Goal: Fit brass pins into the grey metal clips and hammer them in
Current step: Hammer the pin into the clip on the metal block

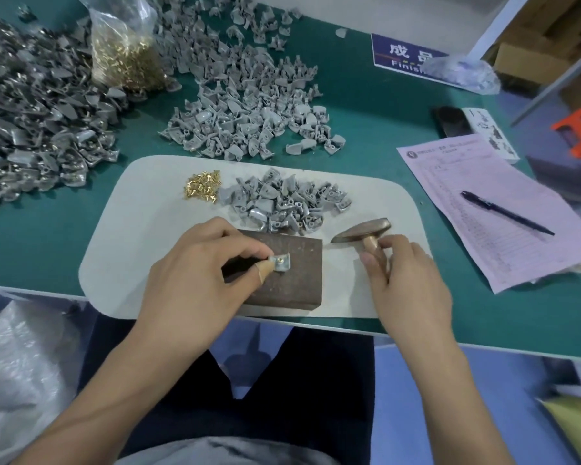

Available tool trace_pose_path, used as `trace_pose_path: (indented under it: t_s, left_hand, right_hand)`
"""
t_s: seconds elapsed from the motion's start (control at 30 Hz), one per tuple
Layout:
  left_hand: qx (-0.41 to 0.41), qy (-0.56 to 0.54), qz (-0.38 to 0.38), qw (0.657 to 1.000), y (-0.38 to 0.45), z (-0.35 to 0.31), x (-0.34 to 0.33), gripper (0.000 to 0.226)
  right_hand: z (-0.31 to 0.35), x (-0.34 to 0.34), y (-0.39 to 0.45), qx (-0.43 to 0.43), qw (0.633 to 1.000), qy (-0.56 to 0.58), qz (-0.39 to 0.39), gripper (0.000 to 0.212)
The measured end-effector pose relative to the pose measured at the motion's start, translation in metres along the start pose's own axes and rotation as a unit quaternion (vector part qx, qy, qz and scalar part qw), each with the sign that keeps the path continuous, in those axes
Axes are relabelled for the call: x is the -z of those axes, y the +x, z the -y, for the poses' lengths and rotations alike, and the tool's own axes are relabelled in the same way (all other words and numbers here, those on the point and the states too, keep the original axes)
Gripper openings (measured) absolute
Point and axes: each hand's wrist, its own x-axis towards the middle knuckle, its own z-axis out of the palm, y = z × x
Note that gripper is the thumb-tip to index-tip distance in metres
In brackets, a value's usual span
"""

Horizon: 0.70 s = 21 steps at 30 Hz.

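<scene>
Left hand (195, 273) pinches a grey clip (281, 263) flat on the brown block (292, 280), with a brass pin (280, 260) sitting in its hole. Right hand (406, 280) is curled round the hammer (363, 231) handle, head resting on the white mat (131, 250) just right of the block. Loose pins (202, 186) and a clip pile (289, 203) lie further back on the mat. Bigger clip heaps (245, 105) and a bag of pins (125, 52) sit on the green tabletop (383, 129).

table (366, 105) teal | mat (131, 236) white | clips (289, 203) grey | pins (202, 186) brass-gold | block (292, 280) brown | form (483, 209) pink
</scene>
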Motion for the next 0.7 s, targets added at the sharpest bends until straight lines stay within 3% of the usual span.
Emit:
trace_pose_path:
  t_s: [0.1,0.17,0.27,0.4,0.5,0.6,0.7]
  left_hand:
    - [-0.004,0.0,-0.002,1.0,0.002,0.001,0.001,0.007]
    - [-0.006,-0.025,0.005,1.0,0.003,0.002,0.002,0.005]
    - [-0.011,-0.07,0.018,0.997,0.006,0.003,0.004,0.003]
    - [-0.012,-0.053,0.02,0.998,0.007,0.002,0.005,0.003]
    - [-0.009,-0.049,0.02,0.999,0.008,0.002,0.007,0.004]
    - [-0.012,-0.043,0.022,0.999,0.009,0.002,0.008,0.004]
    - [-0.013,-0.033,0.021,0.999,0.01,0.002,0.009,0.005]
  right_hand:
    - [0.001,0.009,-0.003,0.025,0.999,0.015,-0.015,0.032]
    - [-0.001,0.02,-0.006,0.046,0.992,0.119,-0.023,0.027]
    - [0.009,0.044,-0.02,0.09,0.95,0.299,0.018,0.028]
    - [0.03,0.054,-0.038,0.197,0.958,0.21,0.022,0.012]
    - [0.04,0.052,-0.041,0.229,0.967,0.108,-0.038,0.023]
    - [0.05,0.051,-0.045,0.236,0.96,0.128,-0.074,0.026]
    - [0.059,0.044,-0.05,0.23,0.964,0.126,-0.048,0.028]
